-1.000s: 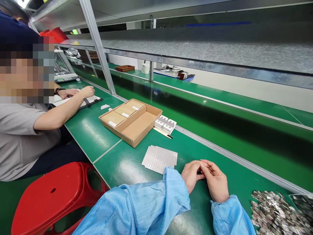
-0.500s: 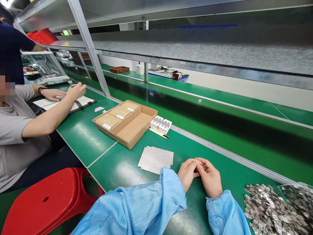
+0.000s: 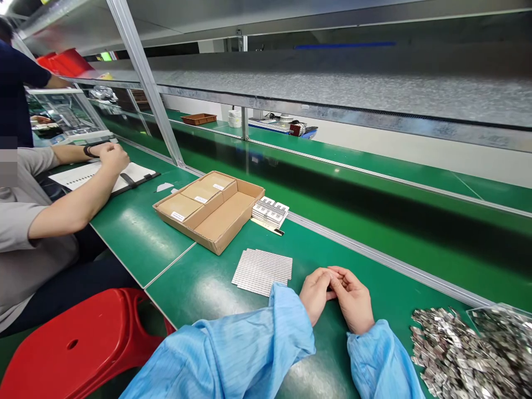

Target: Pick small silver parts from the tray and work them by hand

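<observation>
My left hand (image 3: 316, 292) and my right hand (image 3: 353, 299) meet at the fingertips just above the green bench. Both are closed in a pinch, and whatever lies between the fingers is hidden. Left of my left hand lie flat, overlapping sheets (image 3: 261, 270) marked with a fine grid of small silvery pieces. To the right of my right hand spreads a heap of small shiny metal pieces (image 3: 453, 349). A clear plastic container (image 3: 505, 327) with more such pieces stands at its far side.
A cardboard tray (image 3: 218, 244) with labelled brown packets stands left of the grid sheets, beside a stack of printed cards (image 3: 270, 210). A co-worker's arm (image 3: 70, 213) rests by an open notebook (image 3: 78, 176). A red stool (image 3: 70, 343) is at lower left.
The view has shifted slightly, so things sit a little further left. My hands keep nearly the same pose. The co-worker's hands have come together above the notebook.
</observation>
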